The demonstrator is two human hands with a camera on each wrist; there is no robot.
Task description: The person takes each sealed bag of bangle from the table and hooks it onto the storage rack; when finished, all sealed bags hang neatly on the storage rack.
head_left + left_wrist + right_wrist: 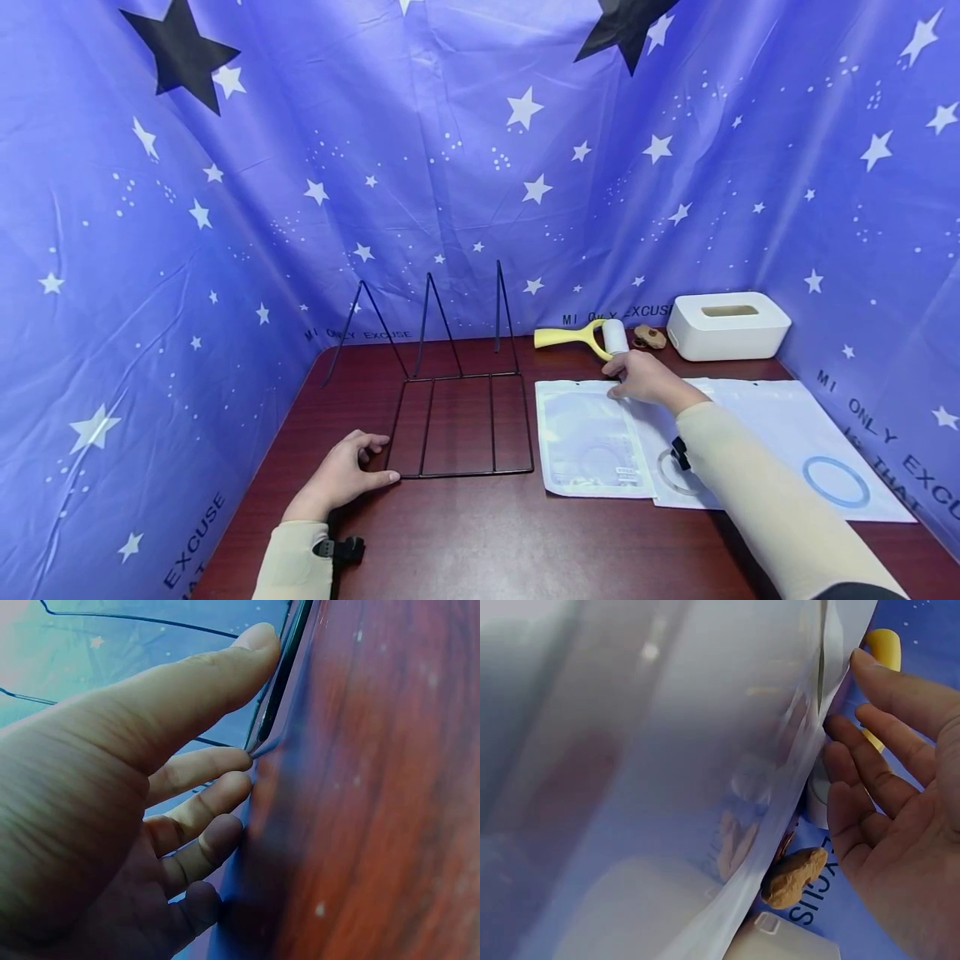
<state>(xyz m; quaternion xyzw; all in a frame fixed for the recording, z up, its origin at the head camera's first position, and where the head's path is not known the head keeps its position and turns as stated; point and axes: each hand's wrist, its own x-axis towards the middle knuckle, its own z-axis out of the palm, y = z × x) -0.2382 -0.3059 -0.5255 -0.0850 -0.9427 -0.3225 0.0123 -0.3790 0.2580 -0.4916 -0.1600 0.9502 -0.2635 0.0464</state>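
A black wire rack (457, 377) with upright pointed dividers stands on the left part of the table. My left hand (341, 477) is at its front left corner, the thumb and forefinger touching the wire, the other fingers loosely bent. In the left wrist view the thumb (259, 641) lies beside the dark wire (289, 667). My right hand (648, 379) touches the top edge of a clear-fronted white zip bag (592, 437), its fingers relaxed. Just beyond is a lint roller (573, 336) with a yellow handle and white roll. In the right wrist view, the bag's glossy film (667, 750) fills the left side.
A larger white bag (765, 417) lies to the right, with a blue ring (836, 482) and a grey ring (667, 475) on it. At the back right stand a small brown object (649, 337) and a white tissue box (731, 333). Star-patterned cloth (465, 167) surrounds the table.
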